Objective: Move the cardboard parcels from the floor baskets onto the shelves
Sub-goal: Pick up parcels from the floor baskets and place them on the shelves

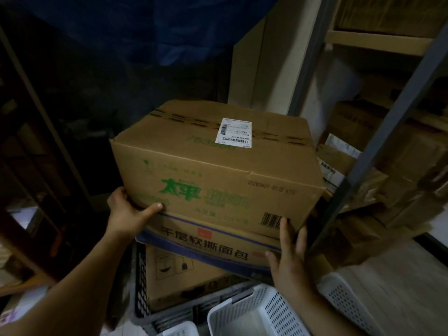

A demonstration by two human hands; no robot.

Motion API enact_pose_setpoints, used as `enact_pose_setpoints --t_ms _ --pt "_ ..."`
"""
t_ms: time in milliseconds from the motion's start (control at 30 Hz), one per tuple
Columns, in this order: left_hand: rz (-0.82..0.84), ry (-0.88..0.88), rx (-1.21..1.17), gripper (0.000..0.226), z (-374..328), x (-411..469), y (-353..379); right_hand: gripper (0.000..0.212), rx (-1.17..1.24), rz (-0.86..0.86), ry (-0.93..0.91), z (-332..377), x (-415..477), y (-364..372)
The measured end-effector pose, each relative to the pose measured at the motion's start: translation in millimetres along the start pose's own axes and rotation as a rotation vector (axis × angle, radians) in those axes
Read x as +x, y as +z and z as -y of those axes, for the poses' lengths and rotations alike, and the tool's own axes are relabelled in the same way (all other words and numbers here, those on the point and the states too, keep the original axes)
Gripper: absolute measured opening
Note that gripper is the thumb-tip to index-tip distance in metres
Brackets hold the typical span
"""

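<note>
Large brown cardboard box with green print and white label (218,166), atop blue-striped cardboard box (206,241) inside dark plastic crate (141,287). Left hand (126,214) gripping its lower left corner; right hand (288,255) pressed flat, fingers straight, against the right front corner. Grey metal shelving (385,132) just right; white perforated baskets (232,309) below.

Left hand (126,215) curled, right hand (289,255) flat

Bare forearms (72,282); bare left grip (126,212), right grip (288,258).
</note>
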State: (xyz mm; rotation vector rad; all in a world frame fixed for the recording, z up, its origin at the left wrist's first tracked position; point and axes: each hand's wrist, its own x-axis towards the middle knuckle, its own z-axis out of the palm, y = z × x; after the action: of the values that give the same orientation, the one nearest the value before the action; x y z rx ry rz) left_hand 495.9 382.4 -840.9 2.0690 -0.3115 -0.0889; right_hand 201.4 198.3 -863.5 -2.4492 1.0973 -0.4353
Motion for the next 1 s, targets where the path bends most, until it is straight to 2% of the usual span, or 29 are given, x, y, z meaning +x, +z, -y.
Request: enact_pose_setpoints --t_ms 100,233,367,533,700,867,1000 --pt "-0.054 -0.038 0.022 0.097 -6.0 -12.3 1.0 0.096 0.018 0.005 -0.067 -6.2 13.7 -5.6" --pt "-0.098 -0.088 0.046 0.097 -13.3 -32.2 3.2 0.109 0.004 0.033 -0.126 -12.5 24.3 -17.1" --pt "-0.178 -0.149 0.053 0.095 -22.1 -65.2 8.3 0.105 0.01 0.13 -0.153 -26.5 40.9 -31.2" --pt "-0.273 -0.222 0.053 0.093 -31.9 -100.6 14.3 0.088 -0.025 0.271 -0.16 -39.6 70.4 -45.4" --pt "-0.33 -0.283 0.047 0.091 -34.5 -124.9 18.0 0.09 -0.126 0.339 -0.205 -42.8 85.8 -56.0" --pt "-0.37 -0.328 0.052 0.092 -41.5 -144.5 18.8 0.089 -0.122 0.445 -0.211 -45.5 93.2 -60.1" --pt "-0.344 -0.364 0.064 0.093 -49.4 -152.7 19.2 0.092 -0.086 0.435 -0.228 -47.5 91.1 -67.5"
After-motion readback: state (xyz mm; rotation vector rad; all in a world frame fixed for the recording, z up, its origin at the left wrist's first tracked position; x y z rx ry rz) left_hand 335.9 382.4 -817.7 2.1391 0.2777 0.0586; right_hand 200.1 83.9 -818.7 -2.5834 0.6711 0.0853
